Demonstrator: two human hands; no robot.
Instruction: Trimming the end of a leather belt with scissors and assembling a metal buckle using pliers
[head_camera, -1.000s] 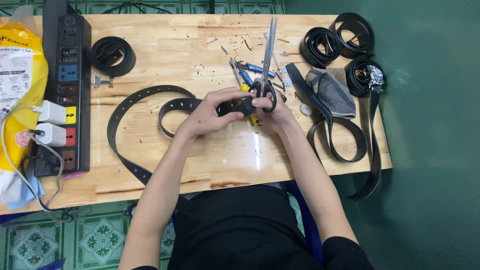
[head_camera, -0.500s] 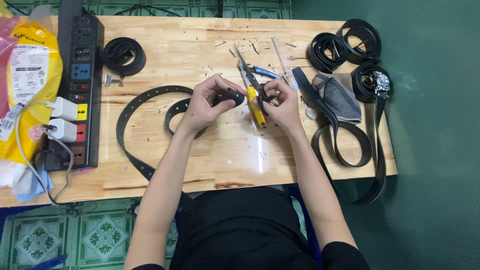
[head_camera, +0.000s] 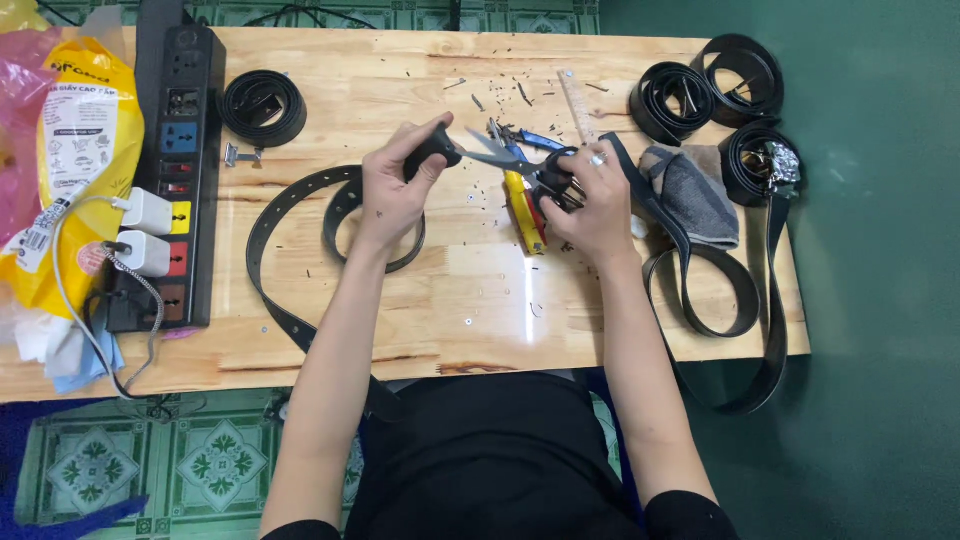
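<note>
Near the desk's (head_camera: 420, 330) far edge, the left hand (head_camera: 392, 195) is pinching the belt (head_camera: 300, 195) end while the right hand (head_camera: 592, 200) is gripping scissors (head_camera: 520, 168), blades pointing left at it, nearly touching.

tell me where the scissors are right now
In the head view, the scissors are in the right hand, blades open toward the belt end held by the left hand.

Single head view, straight down, close over wooden table (head_camera: 450, 300)
</note>
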